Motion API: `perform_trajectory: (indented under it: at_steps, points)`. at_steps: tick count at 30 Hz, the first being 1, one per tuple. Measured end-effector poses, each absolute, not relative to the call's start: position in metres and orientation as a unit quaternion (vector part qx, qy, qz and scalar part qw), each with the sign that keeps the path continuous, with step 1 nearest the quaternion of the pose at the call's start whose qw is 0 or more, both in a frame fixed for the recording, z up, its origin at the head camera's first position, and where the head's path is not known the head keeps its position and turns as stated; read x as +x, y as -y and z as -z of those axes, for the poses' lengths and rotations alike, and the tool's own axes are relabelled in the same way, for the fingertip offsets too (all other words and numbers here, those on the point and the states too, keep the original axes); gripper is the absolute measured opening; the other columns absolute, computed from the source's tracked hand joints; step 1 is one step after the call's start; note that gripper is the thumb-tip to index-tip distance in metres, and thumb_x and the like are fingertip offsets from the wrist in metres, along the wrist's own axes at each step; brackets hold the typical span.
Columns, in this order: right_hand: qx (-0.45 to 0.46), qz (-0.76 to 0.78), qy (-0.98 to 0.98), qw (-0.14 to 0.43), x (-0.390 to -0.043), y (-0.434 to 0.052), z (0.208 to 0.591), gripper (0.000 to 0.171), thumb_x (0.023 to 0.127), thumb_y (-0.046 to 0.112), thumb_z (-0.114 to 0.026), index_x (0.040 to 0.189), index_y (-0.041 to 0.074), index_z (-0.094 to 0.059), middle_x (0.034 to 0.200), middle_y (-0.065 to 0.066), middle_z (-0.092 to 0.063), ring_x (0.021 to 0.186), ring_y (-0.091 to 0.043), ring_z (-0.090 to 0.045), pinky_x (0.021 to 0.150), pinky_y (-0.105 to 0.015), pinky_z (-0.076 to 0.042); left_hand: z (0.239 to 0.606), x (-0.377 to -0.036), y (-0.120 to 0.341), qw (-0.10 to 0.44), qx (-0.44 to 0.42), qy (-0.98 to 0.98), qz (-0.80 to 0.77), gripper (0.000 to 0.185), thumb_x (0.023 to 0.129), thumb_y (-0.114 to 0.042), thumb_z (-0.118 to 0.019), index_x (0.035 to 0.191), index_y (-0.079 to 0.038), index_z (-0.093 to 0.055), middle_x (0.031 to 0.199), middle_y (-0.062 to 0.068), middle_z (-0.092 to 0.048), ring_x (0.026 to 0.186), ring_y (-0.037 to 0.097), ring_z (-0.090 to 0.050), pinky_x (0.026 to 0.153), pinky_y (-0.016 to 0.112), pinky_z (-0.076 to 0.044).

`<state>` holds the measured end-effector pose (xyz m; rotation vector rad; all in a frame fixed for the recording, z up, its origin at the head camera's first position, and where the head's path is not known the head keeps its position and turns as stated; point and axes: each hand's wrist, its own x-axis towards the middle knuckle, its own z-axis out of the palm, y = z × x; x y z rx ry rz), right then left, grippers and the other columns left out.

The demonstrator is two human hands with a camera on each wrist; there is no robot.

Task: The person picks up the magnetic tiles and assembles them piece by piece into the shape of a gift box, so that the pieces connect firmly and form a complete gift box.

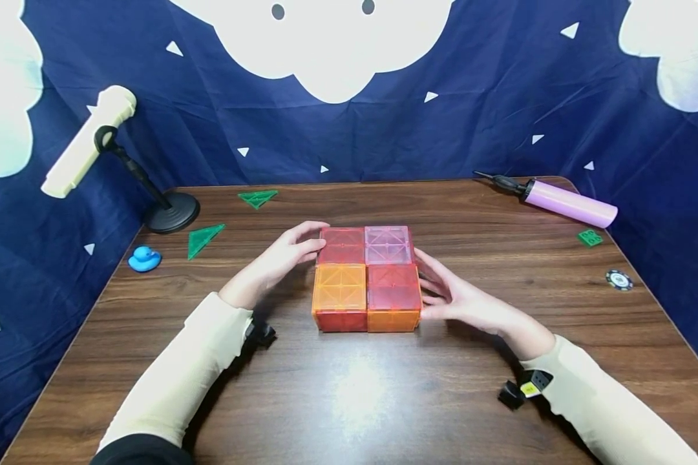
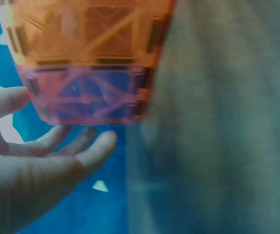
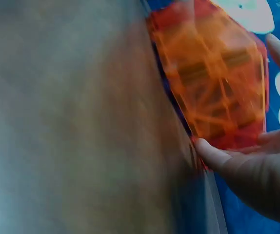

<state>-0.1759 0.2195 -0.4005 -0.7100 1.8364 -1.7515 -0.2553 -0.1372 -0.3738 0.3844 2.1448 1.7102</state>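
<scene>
A low square block of translucent magnetic tiles (image 1: 342, 287) stands on the table, its top a two-by-two grid of red, pink, orange and red squares. My left hand (image 1: 285, 255) is at the block's far left side, fingertips at the edge of the red top tile (image 1: 342, 245). On the opposite side, my right hand (image 1: 462, 298) has its fingers spread along the right wall. In the right wrist view the thumb (image 3: 212, 155) lies against the bottom corner of an orange wall tile (image 3: 218, 83). The left wrist view shows loosely bent fingers beside a pink wall tile (image 2: 84, 95).
Two green triangle tiles (image 1: 258, 198) lie at the back left, near a blue rubber duck (image 1: 144, 258) and a black stand (image 1: 171, 212) holding a pale tube. Toward the right edge are a purple hand pump (image 1: 570, 202), a green brick (image 1: 590, 237) and a poker chip (image 1: 619, 279).
</scene>
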Motion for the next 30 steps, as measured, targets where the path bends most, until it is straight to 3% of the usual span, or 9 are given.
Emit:
perform_trajectory:
  at_steps: [2, 6, 9, 13, 19, 23, 30]
  points:
    - [-0.271, 0.636, -0.683, 0.236, -0.171, -0.216, 0.402, 0.111, 0.090, 0.007, -0.078, 0.165, 0.019, 0.002, 0.170, -0.014, 0.000, 0.152, -0.041, -0.014, 0.110, -0.030, -0.038, 0.380, -0.257, 0.139, 0.214, 0.116, -0.717, -0.653, 0.047, 0.104, -0.010, -0.052, 0.148, 0.003, -0.040, 0.136, 0.016, -0.052, 0.115, 0.020, -0.059, 0.101, 0.036, -0.049]
    - [-0.265, 0.621, -0.709, 0.204, -0.169, -0.212, 0.404, 0.114, 0.086, 0.002, -0.081, 0.165, 0.020, -0.002, 0.170, -0.012, -0.005, 0.150, -0.040, -0.024, 0.108, -0.032, -0.041, 0.384, -0.257, 0.141, 0.220, 0.113, -0.693, -0.677, 0.045, 0.105, -0.010, -0.051, 0.145, 0.005, -0.040, 0.127, 0.012, -0.054, 0.107, 0.016, -0.061, 0.090, 0.030, -0.054]
    - [-0.250, 0.620, -0.715, 0.205, -0.175, -0.214, 0.402, 0.111, 0.085, 0.001, -0.082, 0.165, 0.019, -0.008, 0.169, -0.012, -0.011, 0.147, -0.041, -0.030, 0.105, -0.033, -0.044, 0.385, -0.255, 0.143, 0.217, 0.110, -0.693, -0.678, 0.045, 0.105, -0.012, -0.053, 0.145, 0.004, -0.040, 0.127, 0.011, -0.053, 0.109, 0.016, -0.060, 0.092, 0.031, -0.054]
    - [-0.233, 0.632, -0.703, 0.230, -0.189, -0.221, 0.399, 0.107, 0.085, 0.000, -0.081, 0.165, 0.012, -0.011, 0.166, -0.021, -0.020, 0.145, -0.040, -0.034, 0.103, -0.033, -0.046, 0.386, -0.248, 0.146, 0.210, 0.100, -0.689, -0.687, 0.043, 0.104, -0.011, -0.053, 0.143, 0.003, -0.040, 0.126, 0.011, -0.052, 0.110, 0.016, -0.060, 0.096, 0.035, -0.052]
    - [-0.171, 0.653, -0.689, 0.263, -0.214, -0.236, 0.398, 0.096, 0.091, -0.008, -0.070, 0.164, 0.008, -0.010, 0.154, -0.030, -0.039, 0.127, -0.020, -0.058, 0.097, -0.030, -0.051, 0.387, -0.231, 0.156, 0.198, 0.112, -0.679, -0.698, 0.039, 0.104, -0.005, -0.052, 0.140, 0.004, -0.042, 0.129, 0.012, -0.055, 0.111, 0.016, -0.062, 0.101, 0.044, -0.050]
    - [-0.139, 0.664, -0.691, 0.249, -0.230, -0.243, 0.395, 0.082, 0.097, -0.008, -0.061, 0.163, 0.004, -0.014, 0.142, -0.025, -0.051, 0.114, -0.015, -0.065, 0.096, -0.033, -0.052, 0.385, -0.217, 0.163, 0.210, 0.121, -0.687, -0.685, 0.037, 0.104, -0.004, -0.052, 0.139, 0.003, -0.044, 0.129, 0.012, -0.056, 0.114, 0.020, -0.060, 0.101, 0.050, -0.049]
    - [-0.071, 0.663, -0.712, 0.221, -0.251, -0.241, 0.391, 0.064, 0.102, -0.001, -0.057, 0.158, -0.002, -0.025, 0.122, -0.009, -0.057, 0.104, -0.013, -0.065, 0.094, -0.031, -0.054, 0.378, -0.195, 0.166, 0.242, 0.131, -0.702, -0.657, 0.033, 0.105, -0.007, -0.050, 0.134, 0.008, -0.044, 0.128, 0.019, -0.056, 0.118, 0.024, -0.059, 0.101, 0.050, -0.049]
